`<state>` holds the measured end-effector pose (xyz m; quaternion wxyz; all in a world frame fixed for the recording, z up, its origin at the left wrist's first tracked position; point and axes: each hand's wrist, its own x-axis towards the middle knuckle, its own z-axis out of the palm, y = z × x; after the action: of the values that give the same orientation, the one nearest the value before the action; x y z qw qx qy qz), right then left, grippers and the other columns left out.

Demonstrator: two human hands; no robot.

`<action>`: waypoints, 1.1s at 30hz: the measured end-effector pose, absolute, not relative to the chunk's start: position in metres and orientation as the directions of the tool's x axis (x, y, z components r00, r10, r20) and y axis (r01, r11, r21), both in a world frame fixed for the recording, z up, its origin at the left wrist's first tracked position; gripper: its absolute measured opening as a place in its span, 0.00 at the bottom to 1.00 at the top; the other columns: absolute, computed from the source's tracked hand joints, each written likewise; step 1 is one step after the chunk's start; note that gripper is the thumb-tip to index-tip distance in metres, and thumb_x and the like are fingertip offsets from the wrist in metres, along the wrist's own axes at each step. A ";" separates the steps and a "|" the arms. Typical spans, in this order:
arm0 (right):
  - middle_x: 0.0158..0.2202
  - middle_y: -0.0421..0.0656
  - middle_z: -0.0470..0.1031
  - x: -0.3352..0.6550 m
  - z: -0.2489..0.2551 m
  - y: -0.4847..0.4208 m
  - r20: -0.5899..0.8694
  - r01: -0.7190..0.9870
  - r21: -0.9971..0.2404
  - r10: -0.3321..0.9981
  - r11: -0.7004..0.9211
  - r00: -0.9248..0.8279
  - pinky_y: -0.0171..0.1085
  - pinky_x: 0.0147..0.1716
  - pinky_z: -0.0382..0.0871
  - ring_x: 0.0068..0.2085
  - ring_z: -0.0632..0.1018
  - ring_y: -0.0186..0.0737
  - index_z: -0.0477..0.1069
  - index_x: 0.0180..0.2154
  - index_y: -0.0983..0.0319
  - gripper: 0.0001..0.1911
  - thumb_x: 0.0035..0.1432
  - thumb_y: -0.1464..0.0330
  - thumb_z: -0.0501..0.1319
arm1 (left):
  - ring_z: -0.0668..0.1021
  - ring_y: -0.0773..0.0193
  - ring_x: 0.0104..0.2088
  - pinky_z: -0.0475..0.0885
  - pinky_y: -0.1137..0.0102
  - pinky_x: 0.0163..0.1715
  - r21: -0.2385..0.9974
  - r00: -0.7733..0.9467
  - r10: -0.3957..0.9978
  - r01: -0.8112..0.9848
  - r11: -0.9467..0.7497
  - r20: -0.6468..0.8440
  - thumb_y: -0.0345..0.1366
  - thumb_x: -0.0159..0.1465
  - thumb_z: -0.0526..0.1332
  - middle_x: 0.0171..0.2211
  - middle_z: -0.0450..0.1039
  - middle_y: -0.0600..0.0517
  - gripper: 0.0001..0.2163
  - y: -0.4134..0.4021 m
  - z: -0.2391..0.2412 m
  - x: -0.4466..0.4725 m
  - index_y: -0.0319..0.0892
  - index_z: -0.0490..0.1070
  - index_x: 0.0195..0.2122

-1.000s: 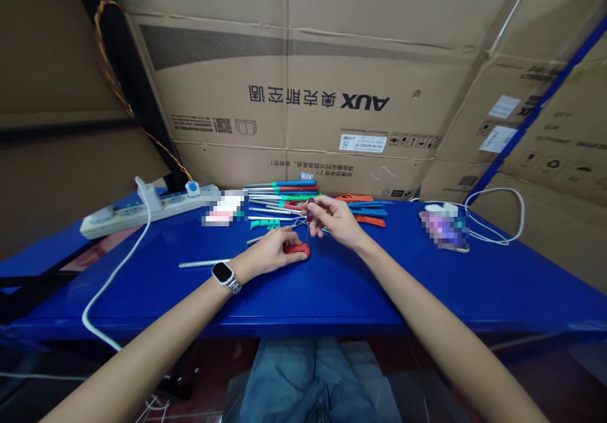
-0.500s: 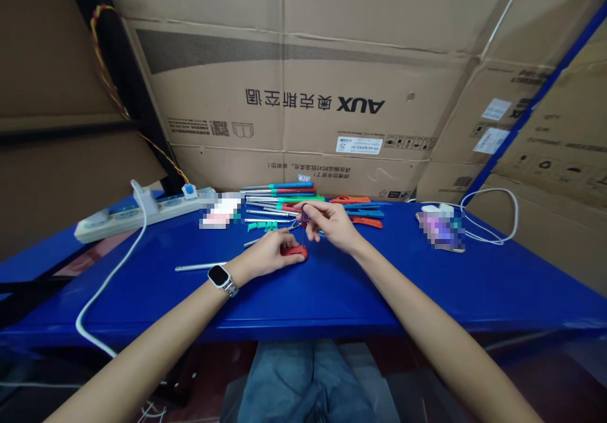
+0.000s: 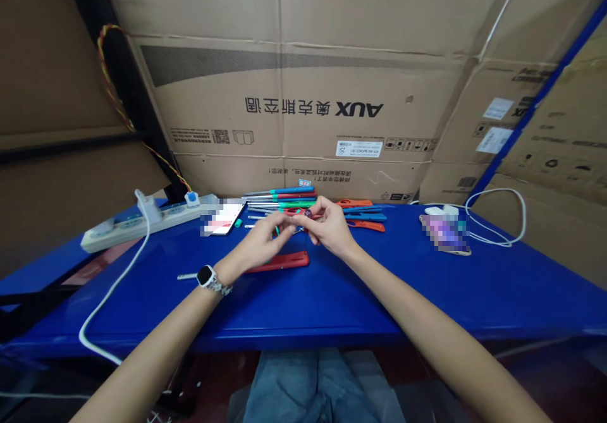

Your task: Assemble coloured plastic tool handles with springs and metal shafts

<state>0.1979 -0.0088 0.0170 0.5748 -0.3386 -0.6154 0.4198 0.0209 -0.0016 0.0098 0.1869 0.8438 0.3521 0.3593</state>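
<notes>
My right hand (image 3: 329,224) pinches a small screwdriver (image 3: 308,213) with a dark purple handle, its thin shaft pointing down. Below it on the blue table lies a red stick lighter (image 3: 289,261), its metal tube (image 3: 186,277) showing beyond my left wrist. My left hand (image 3: 268,239) hovers over that lighter, thumb and fingertips drawn together close to the screwdriver. Whatever they may pinch is too small to make out. Behind both hands are several lighters with blue, green and red handles (image 3: 296,190), partly covered by my fingers.
Orange and blue lighter handles (image 3: 365,226) lie to the right of the pile. A phone (image 3: 232,214) and a white power strip (image 3: 142,226) are at the left. Another phone (image 3: 446,233) and a white cable (image 3: 524,214) lie right. Cardboard (image 3: 208,119) stands behind the blue table (image 3: 370,309).
My left hand has let go of the red lighter and risen toward my right fingers. More of the red handle shows. The screwdriver remains in my right hand, above the lighter.
</notes>
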 end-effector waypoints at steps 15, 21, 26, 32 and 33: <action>0.25 0.32 0.72 0.216 0.016 -0.007 0.379 -0.125 -0.925 0.866 0.358 -0.327 0.31 0.17 0.67 0.18 0.73 0.30 0.60 0.41 0.59 0.22 0.51 0.60 0.68 | 0.80 0.63 0.30 0.74 0.71 0.33 0.784 0.250 0.758 -0.006 -0.621 0.602 0.40 0.56 0.71 0.30 0.79 0.51 0.15 0.003 0.033 0.065 0.39 0.75 0.42; 0.22 0.36 0.73 0.228 0.018 -0.009 0.307 -0.041 -0.945 0.839 0.324 -0.449 0.32 0.23 0.70 0.21 0.74 0.32 0.70 0.39 0.64 0.18 0.54 0.57 0.67 | 0.82 0.59 0.40 0.76 0.67 0.42 0.768 0.306 0.729 -0.009 -0.641 0.612 0.40 0.61 0.67 0.39 0.82 0.47 0.11 0.001 0.029 0.059 0.39 0.77 0.41; 0.18 0.36 0.72 0.226 0.014 -0.004 0.322 -0.020 -0.940 0.867 0.340 -0.380 0.32 0.22 0.70 0.19 0.73 0.31 0.68 0.30 0.63 0.19 0.48 0.57 0.71 | 0.80 0.59 0.43 0.74 0.66 0.43 0.721 0.313 0.707 0.090 -0.687 0.635 0.42 0.63 0.65 0.43 0.80 0.46 0.12 0.001 0.026 0.062 0.41 0.77 0.43; 0.16 0.29 0.66 0.213 0.008 -0.002 0.358 -0.015 -0.931 0.905 0.365 -0.231 0.29 0.15 0.65 0.16 0.71 0.30 0.57 0.28 0.59 0.26 0.42 0.59 0.74 | 0.78 0.62 0.33 0.74 0.67 0.35 0.779 0.178 0.767 0.000 -0.627 0.617 0.44 0.54 0.72 0.33 0.76 0.50 0.13 0.009 0.020 0.072 0.39 0.74 0.28; 0.18 0.29 0.67 0.213 0.009 -0.004 0.364 -0.014 -0.928 0.901 0.372 -0.237 0.29 0.14 0.65 0.16 0.71 0.30 0.58 0.30 0.59 0.25 0.43 0.59 0.74 | 0.79 0.61 0.35 0.75 0.65 0.38 0.777 0.199 0.759 -0.019 -0.629 0.620 0.44 0.55 0.71 0.35 0.77 0.49 0.13 0.009 0.021 0.070 0.39 0.75 0.28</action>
<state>0.2130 -0.0040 0.0085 0.5144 -0.3417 -0.6490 0.4444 0.0700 0.0091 0.0207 0.3387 0.6963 0.2657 0.5744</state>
